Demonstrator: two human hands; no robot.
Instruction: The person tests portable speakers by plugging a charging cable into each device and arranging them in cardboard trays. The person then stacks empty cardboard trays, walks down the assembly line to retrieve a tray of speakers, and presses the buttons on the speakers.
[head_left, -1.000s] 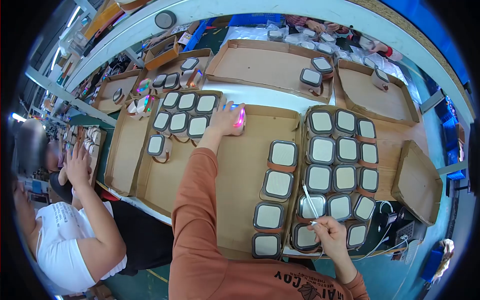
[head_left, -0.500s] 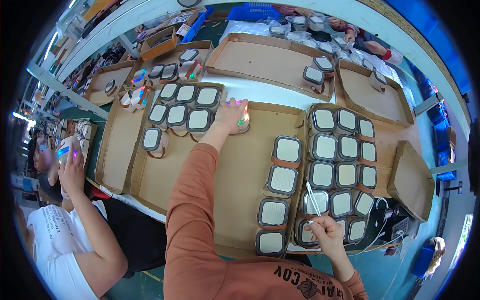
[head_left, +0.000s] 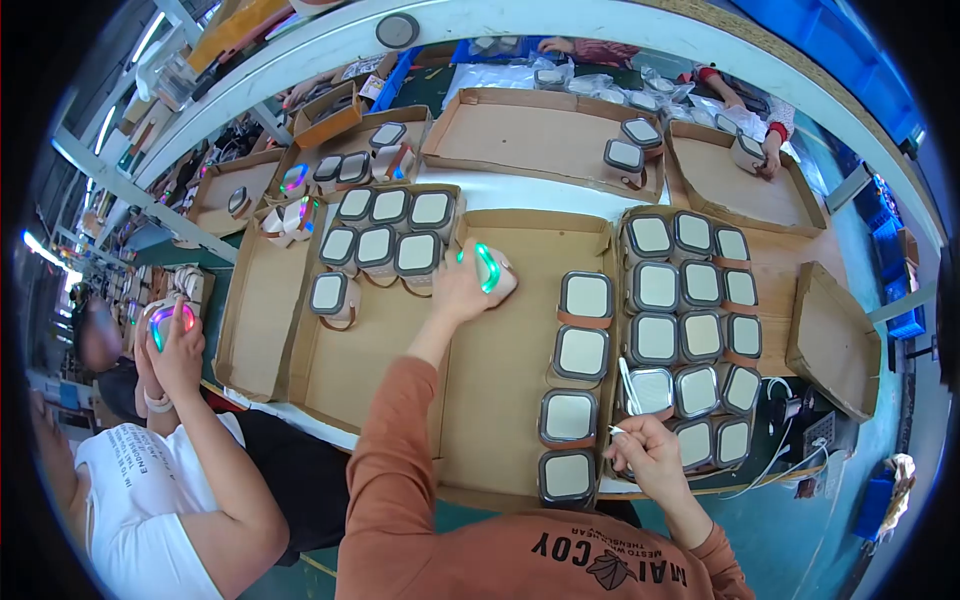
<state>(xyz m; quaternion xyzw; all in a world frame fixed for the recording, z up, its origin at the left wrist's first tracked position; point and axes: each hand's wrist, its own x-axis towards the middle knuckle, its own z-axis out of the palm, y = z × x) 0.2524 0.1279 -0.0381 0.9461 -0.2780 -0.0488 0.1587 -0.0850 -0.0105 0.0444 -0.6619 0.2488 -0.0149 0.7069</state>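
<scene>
R hand (head_left: 645, 455): thumb + fingertips pinch 1 white slim piece (head_left: 616, 430); full shape unclear. Prob. held at its end to leave the tip free.
Mid tray (head_left: 490, 400): 4 units (head_left: 581, 352) in a col. along R side, pale tops up, prob. for elbow room.
R units (head_left: 655, 287): 14 visible, maybe 1 more behind R hand; rows tight, likely so none tips.
L hand (head_left: 462, 288): fingers grasping 1 lit unit (head_left: 487, 268), green glow, upper mid tray; looks tilted, poss. to show the light. Resting on card? Can't tell.
L units (head_left: 375, 248): 7; 6 in 2 rows, 1 nearer.
Far tray (head_left: 520, 140): 2 units, R end.
</scene>
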